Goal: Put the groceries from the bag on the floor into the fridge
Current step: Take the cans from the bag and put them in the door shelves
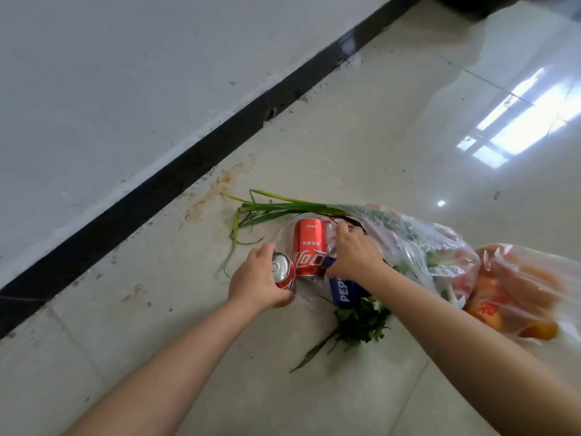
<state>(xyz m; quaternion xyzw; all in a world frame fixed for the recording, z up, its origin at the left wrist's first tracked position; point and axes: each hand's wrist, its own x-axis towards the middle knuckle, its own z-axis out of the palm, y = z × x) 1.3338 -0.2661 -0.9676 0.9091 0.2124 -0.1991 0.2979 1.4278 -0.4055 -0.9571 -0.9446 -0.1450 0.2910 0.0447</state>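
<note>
A clear plastic bag (418, 243) lies on the tiled floor with groceries spilling from its mouth. My left hand (259, 278) grips a red cola can (284, 273) just off the bag's edge. A second red cola can (309, 248) lies flat on the bag's plastic between my hands. My right hand (353, 253) curls over the top of a blue Pepsi can (344, 289). Green onions (283, 207) stick out of the bag toward the wall. A bunch of leafy herbs (361, 322) lies under my right forearm.
An orange-tinted plastic bag (518, 297) with round orange fruit sits at the right, touching the clear bag. A white wall with a black skirting board (195, 158) runs diagonally on the left. Glossy floor tiles (408, 121) stretch beyond the bags.
</note>
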